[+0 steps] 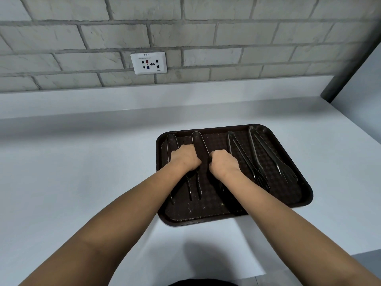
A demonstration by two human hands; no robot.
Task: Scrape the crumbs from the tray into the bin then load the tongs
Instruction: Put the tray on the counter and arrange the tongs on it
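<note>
two hands (pixel 185 156) (pixel 223 163) gripping tongs (pixel 172 141) on tray (pixel 305 199), socket (pixel 148 62) marked "9pp-1"

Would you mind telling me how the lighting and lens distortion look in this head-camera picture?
Head view: soft, even light; a blurred shadow falls on the white countertop at the near edge; wide-angle bending curves the grey brick wall; the dark brown plastic tray swallows detail, so its metal tongs read dimly.
</note>
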